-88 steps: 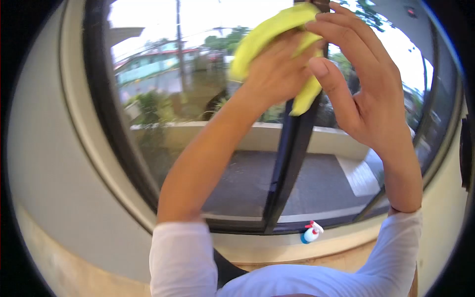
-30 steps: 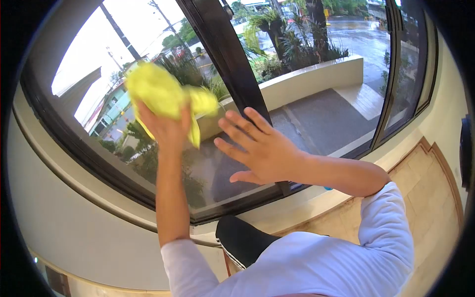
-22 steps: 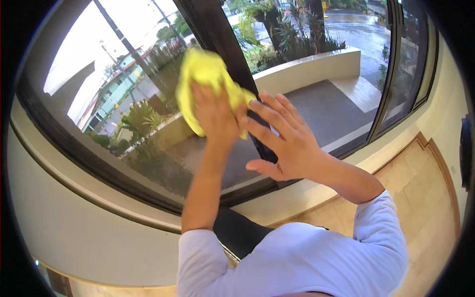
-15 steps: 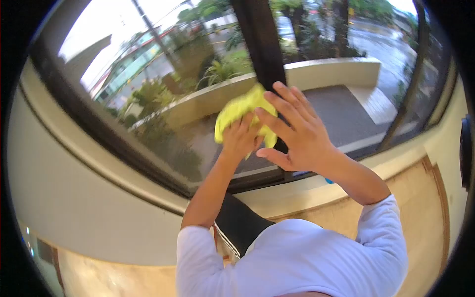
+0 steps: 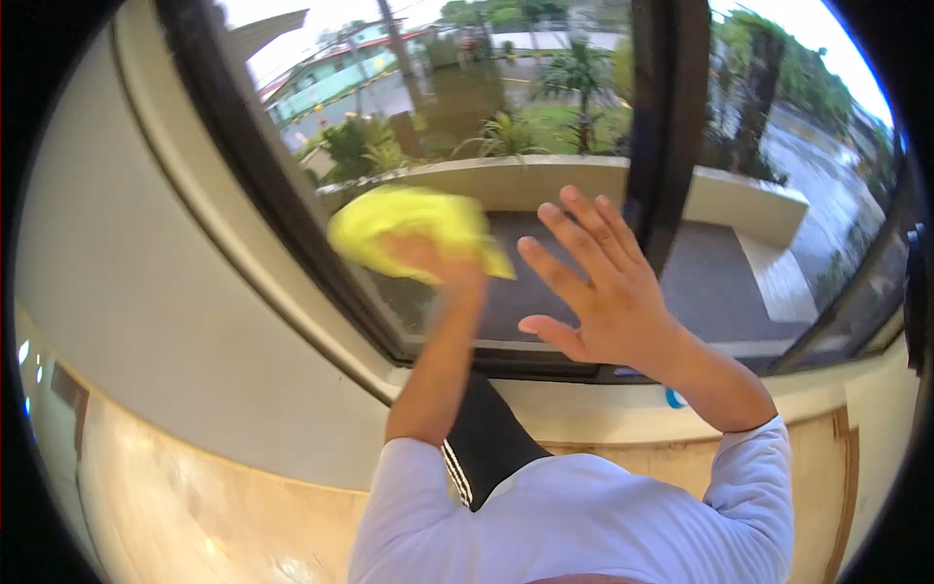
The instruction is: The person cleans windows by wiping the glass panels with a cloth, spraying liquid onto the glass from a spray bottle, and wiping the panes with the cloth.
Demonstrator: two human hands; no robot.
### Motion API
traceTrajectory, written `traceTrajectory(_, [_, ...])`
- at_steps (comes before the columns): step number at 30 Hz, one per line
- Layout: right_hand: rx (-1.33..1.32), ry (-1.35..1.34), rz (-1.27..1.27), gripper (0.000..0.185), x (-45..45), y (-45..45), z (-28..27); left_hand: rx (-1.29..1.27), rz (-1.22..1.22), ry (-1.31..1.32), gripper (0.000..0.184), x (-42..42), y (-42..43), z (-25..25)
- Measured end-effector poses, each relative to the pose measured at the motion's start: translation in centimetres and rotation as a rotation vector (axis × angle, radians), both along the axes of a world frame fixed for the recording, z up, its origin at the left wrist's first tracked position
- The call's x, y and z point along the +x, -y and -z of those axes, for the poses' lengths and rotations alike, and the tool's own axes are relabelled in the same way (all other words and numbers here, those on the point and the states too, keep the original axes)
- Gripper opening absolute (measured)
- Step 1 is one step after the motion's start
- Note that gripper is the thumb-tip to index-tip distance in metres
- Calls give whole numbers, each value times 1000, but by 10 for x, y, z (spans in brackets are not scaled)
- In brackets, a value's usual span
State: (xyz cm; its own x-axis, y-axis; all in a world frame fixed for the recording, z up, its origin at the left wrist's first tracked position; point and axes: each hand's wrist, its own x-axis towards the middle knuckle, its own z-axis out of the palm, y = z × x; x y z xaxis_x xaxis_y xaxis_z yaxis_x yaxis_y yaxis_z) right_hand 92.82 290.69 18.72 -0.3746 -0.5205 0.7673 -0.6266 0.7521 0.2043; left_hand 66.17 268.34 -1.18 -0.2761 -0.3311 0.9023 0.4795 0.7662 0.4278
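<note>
A bright yellow cloth [image 5: 375,222] is bunched at the left part of the large window pane [image 5: 530,258]. My left hand [image 5: 423,255] is on the cloth and blurred by motion; its fingers are partly lost in the folds. To the right, my right hand [image 5: 605,287] is raised before the glass with fingers spread and nothing in it. Whether its palm touches the pane I cannot tell.
Dark frame bars edge the pane, with an upright bar [image 5: 671,107] right of centre. A pale sill [image 5: 545,397] runs below. At the left is a cream wall [image 5: 165,292]. A small blue item [image 5: 673,398] sits on the sill by my right forearm.
My left hand has swept the yellow cloth left, from near the upright bar toward the pane's left side. My right hand stays raised and spread. The view has shifted.
</note>
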Motion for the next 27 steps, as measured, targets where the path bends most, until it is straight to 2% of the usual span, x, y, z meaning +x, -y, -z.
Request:
traceTrajectory(2, [46,-29,-98,65,-9,29,1,-354,166,111,57,40,-60,-26])
traceTrajectory(3, [74,-21,-122,66,-9,37,-1,-551,183,139,55,52,-59,-54])
traceTrajectory(4, [94,-28,-155,66,-8,42,-6,-802,-26,-15,57,77,-47,-102])
traceTrajectory(6, [78,-41,-127,63,-2,42,-13,-417,166,-166,57,72,29,-162])
traceTrajectory(7, [72,-59,-85,62,-1,39,-14,-254,-35,-162,75,40,76,-170])
traceTrajectory(8, [76,-59,-82,62,-3,36,-16,-55,-165,-204,85,21,112,-168])
traceTrajectory(9, [66,-62,-67,61,-6,35,-18,38,-148,-37,98,6,142,-141])
traceTrajectory(10, [62,-71,-51,61,-6,33,-19,-95,-114,15,103,19,149,-100])
traceTrajectory(11, [67,-72,-46,61,-5,35,-19,-107,-75,-114,109,10,145,-43])
traceTrajectory(12, [71,-57,-41,60,-5,39,-17,-18,-98,19,98,18,126,10])
traceTrajectory(13, [71,-44,-40,59,-5,45,-17,-2,-186,19,87,2,119,74])
traceTrajectory(14, [71,-56,-43,59,-6,48,-15,-1,-189,8,87,4,108,68])
traceTrajectory(16, [98,11,-119,58,-5,57,-5,156,-144,218,80,30,99,33])
traceTrajectory(18, [119,44,-146,58,-2,64,-3,147,-95,110,79,36,117,-84])
traceTrajectory(20, [150,40,-235,58,-4,73,-5,102,-223,-52,67,2,137,-160])
traceTrajectory(21, [134,35,-200,59,-1,75,-2,68,-251,-191,64,-5,137,-187])
traceTrajectory(22, [120,34,-188,61,-2,78,1,-2,-354,-272,62,-21,140,-193])
traceTrajectory(24, [60,56,-250,61,-9,88,9,-19,-188,-356,64,-17,148,-195])
traceTrajectory(25, [0,65,-312,61,-17,94,18,-107,-220,-438,75,-36,157,-181])
traceTrajectory(27, [-67,90,-424,61,-36,109,36,-38,-147,-106,79,-6,154,-182])
